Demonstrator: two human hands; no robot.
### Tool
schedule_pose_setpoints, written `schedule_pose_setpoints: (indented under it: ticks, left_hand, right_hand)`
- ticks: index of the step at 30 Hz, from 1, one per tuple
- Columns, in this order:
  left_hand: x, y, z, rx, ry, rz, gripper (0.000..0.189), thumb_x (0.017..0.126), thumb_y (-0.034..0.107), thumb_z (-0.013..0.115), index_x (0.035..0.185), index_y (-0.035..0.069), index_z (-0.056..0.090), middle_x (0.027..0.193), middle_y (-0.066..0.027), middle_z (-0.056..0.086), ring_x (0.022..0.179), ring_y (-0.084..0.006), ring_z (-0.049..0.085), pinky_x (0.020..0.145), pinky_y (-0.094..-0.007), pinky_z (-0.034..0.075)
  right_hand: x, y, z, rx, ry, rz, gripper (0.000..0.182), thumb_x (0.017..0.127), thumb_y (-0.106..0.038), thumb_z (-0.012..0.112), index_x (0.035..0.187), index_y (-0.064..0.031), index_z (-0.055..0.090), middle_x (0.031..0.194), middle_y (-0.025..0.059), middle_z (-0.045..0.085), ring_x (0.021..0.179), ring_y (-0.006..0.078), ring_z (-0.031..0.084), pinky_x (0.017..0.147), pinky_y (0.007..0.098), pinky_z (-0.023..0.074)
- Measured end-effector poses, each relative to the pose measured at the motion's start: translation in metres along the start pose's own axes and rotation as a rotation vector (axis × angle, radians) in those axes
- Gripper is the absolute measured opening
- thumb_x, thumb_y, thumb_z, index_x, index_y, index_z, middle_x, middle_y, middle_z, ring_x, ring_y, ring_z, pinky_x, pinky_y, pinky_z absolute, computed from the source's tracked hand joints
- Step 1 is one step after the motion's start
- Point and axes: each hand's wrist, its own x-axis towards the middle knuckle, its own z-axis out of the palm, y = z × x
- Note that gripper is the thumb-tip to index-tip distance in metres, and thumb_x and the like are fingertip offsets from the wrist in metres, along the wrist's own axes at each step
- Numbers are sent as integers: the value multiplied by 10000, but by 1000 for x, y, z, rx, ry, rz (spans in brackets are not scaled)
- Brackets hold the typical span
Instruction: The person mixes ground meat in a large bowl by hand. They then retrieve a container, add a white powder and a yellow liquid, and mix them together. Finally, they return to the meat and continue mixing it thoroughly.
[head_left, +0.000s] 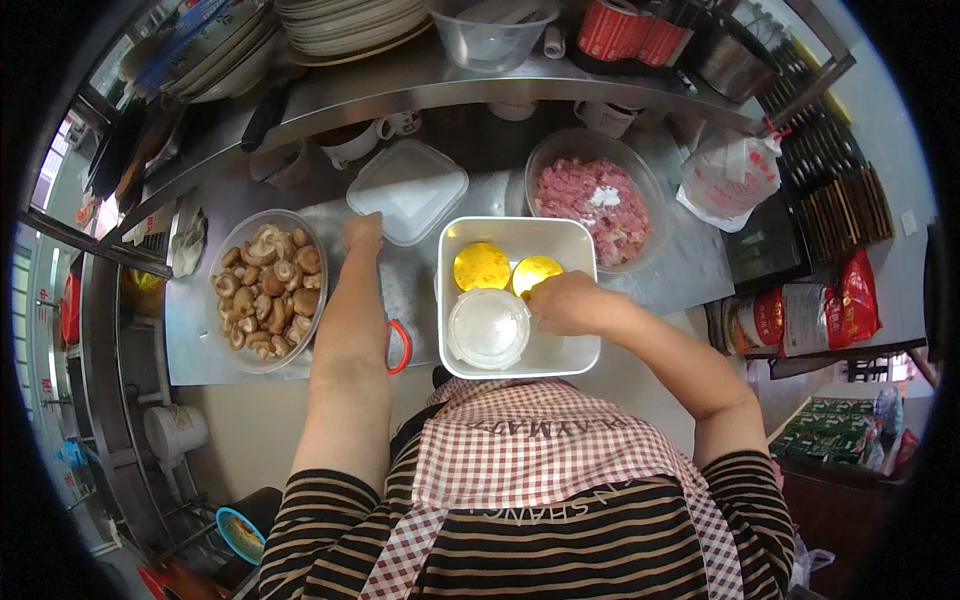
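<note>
My left hand (364, 232) grips the near left corner of a translucent rectangular plastic lid (409, 191) on the steel worktop. In front of me, a white rectangular container (444, 315) holds two round gold-topped jars (481, 267) and a round tub with a clear, whitish lid (489, 330). Reaching into this container, my right hand (574, 301) has its fingers curled at the edge of the right gold-topped jar (537, 274); the fingertips are partly hidden. A bowl of brown mushrooms (262, 289) sits left of my left arm. Behind the container stands a bowl of pink chopped meat (596, 202) with white powder on top.
A steel shelf (450, 88) overhangs the worktop's back, bearing stacked plates (352, 30) and a clear plastic tub (493, 34). Mugs (607, 116) stand beneath. A red handle (401, 346) lies by my left forearm. At right are a plastic bag (731, 176) and red packets (855, 300).
</note>
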Motion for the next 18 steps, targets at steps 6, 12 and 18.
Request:
schedule_pose_setpoints:
  ticks: [6, 12, 18]
  left_hand:
    - [58, -44, 2, -107, -68, -36, 245, 825, 201, 575, 737, -23, 621, 656, -104, 608, 530, -199, 582, 473, -341, 487]
    - [52, -35, -8, -158, -144, 2, 333, 821, 328, 620, 811, -5, 603, 635, -88, 573, 504, -201, 560, 434, -334, 452]
    - [26, -16, -50, -347, -271, 42, 264, 854, 266, 542, 855, 7, 589, 688, -91, 569, 553, -186, 571, 451, -321, 453]
  right_hand:
    - [11, -10, -14, -99, -139, -65, 295, 768, -314, 634, 954, -96, 703, 923, 110, 699, 862, 298, 670, 695, 403, 515]
    - [11, -5, -11, -15, -9, -58, 350, 817, -305, 575, 1120, -155, 663, 996, 91, 691, 925, 277, 658, 732, 407, 513]
    - [17, 10, -4, 31, -67, -168, 430, 789, -150, 524, 1185, -257, 655, 1092, 46, 676, 1014, 255, 631, 790, 399, 504]
